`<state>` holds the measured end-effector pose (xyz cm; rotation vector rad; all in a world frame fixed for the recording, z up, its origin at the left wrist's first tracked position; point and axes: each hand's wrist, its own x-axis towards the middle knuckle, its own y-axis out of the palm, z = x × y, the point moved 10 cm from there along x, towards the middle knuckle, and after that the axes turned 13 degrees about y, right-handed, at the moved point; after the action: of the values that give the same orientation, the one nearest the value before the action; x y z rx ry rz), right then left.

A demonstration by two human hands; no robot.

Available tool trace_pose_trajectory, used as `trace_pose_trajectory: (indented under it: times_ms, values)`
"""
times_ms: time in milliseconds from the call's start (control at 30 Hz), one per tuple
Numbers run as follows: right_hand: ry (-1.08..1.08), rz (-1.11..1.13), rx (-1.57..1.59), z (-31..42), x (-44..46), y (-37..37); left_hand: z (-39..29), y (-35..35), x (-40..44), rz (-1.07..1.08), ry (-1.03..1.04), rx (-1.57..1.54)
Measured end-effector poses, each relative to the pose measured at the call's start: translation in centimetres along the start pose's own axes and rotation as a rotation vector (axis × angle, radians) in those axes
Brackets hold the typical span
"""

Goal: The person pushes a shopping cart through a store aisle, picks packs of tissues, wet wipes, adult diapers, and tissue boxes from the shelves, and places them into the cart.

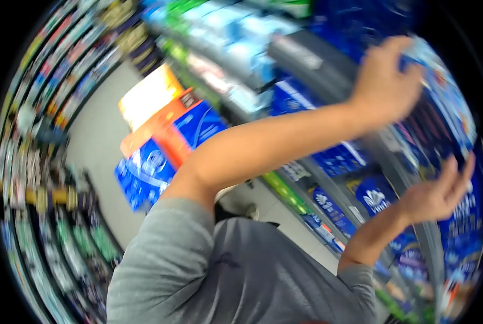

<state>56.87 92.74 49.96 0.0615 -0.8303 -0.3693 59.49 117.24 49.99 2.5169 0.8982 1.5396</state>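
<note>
- Left hand [387, 81]: the fingers are half curled with a gap to the thumb, at the upper end of a pack [447, 94]; blur hides whether they grip it.
- Right hand [433, 198]: the fingers are spread and mostly straight, palm turned up, closed on nothing, near the pack's lower end. Contact cannot be told.
- Pack: between the two hands, at the front of the shelves, in shiny film, pale blue along one side and dark in the middle. Whether it rests on a shelf cannot be told.
- Handling, as a judgement: bulky but light, soft, apt to dent, slick on the film. Best held with a broad palm at each end; fingertips alone could slide or tear the wrap.
- Shelf [298, 51]: a grey, hard front edge with a pale label [308, 58], just beside the left hand.
- Blue packs [373, 197]: on the tiers below, some printed "Vinda".
- Orange display [157, 127]: on the person's left, with a blue bag [150, 168] against it.
- Floor [98, 108]: pale and smooth, an aisle between stocked racks [55, 67] and these shelves.
</note>
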Motion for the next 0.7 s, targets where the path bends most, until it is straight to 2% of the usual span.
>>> trace_pose_trajectory:
  times_ms: [33,100,133,167,267,300,367,433,500,567,633,700]
  values:
    - [-0.113,0.020,0.122,0.3,-0.6,-0.1,-1.4,-1.2,-0.4,-0.066,0.090,0.004]
    - [-0.190,0.128,0.378,0.8,-2.1,0.9,-2.5,-3.3,-0.9,-0.121,0.089,-0.174]
    - [-0.245,0.155,0.283,1.2,-3.0,1.5,-3.5,-4.8,-1.4,-0.095,-0.082,-0.334]
    - [-0.249,0.212,0.319,1.3,-4.2,2.8,-3.9,-6.6,-1.7,-0.114,-0.044,-0.370]
    - [-0.147,0.301,0.327,1.8,-8.8,7.8,-4.6,-12.9,-3.3,-0.164,-0.167,-0.390]
    - [-0.074,0.353,0.435,1.3,-10.1,9.5,-4.1,-15.3,-4.4,-0.228,-0.143,-0.418]
    - [0.251,0.535,0.507,-1.0,-13.5,13.7,-4.5,-20.4,-6.7,-0.254,-0.268,-0.212]
    - [0.390,0.686,0.429,-1.8,-17.7,17.2,-4.2,-25.9,-9.8,-0.368,-0.360,-0.106]
    - [0.593,0.930,0.261,-3.8,-22.4,20.6,-4.8,-31.0,-12.7,-0.496,-0.410,0.021]
    - [0.793,1.079,0.489,-4.7,-27.2,24.4,-5.5,-35.7,-15.4,-0.584,-0.472,0.162]
    - [0.955,1.273,0.421,-6.8,-32.7,27.3,-6.5,-39.6,-17.4,-0.647,-0.499,0.274]
    - [1.024,1.378,0.448,-7.4,-37.3,30.0,-7.3,-43.2,-18.9,-0.696,-0.527,0.377]
